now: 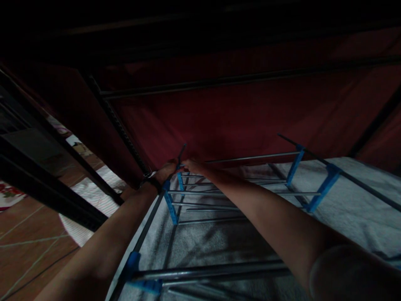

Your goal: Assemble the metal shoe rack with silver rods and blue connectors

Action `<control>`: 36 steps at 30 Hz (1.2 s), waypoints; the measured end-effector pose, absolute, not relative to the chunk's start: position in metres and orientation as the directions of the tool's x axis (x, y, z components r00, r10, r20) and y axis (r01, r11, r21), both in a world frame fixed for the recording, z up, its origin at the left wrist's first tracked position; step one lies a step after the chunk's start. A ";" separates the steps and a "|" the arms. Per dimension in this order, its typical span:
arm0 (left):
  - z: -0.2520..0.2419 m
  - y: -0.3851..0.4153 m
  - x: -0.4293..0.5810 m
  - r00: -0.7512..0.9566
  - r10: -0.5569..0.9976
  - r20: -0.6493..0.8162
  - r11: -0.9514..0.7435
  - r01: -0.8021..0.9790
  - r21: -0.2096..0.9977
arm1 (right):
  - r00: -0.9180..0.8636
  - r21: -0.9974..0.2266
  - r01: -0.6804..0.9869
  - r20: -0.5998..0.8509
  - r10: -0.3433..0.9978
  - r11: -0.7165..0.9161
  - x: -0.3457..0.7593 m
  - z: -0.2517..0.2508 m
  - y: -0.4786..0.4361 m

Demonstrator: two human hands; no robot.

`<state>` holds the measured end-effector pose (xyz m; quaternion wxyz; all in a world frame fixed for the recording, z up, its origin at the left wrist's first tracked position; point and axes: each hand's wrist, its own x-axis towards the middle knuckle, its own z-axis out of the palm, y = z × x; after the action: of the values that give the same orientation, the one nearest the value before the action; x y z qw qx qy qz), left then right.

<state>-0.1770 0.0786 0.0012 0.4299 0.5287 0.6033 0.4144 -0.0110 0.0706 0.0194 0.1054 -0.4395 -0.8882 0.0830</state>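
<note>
Both my arms reach forward into a dark fabric wardrobe. My left hand (pixel 165 170) and my right hand (pixel 191 166) meet at the far left corner of a metal-rod rack (pixel 238 193) with blue plastic connectors (pixel 171 205). Their fingers appear closed around a thin dark rod (pixel 181 152) that sticks up at that corner. The dim light hides the fingertips. A band sits on my left wrist.
Dark red fabric (pixel 238 117) forms the back and left walls, with a dark horizontal bar (pixel 219 81) across it. A white towel-like cloth (pixel 344 200) lies under the rack. Brown tiled floor (pixel 28 246) and a white cloth (pixel 90 196) show at the left.
</note>
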 end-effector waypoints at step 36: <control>0.007 0.067 -0.178 -0.021 0.969 -0.247 0.227 0.478 0.848 | -0.406 -0.253 0.890 -0.058 0.912 0.380 0.062 -0.052 0.050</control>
<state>-0.1777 0.0668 0.0072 0.4293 0.5523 0.6551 0.2856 0.0620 0.0503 -0.0516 0.0456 -0.5429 -0.8295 0.1228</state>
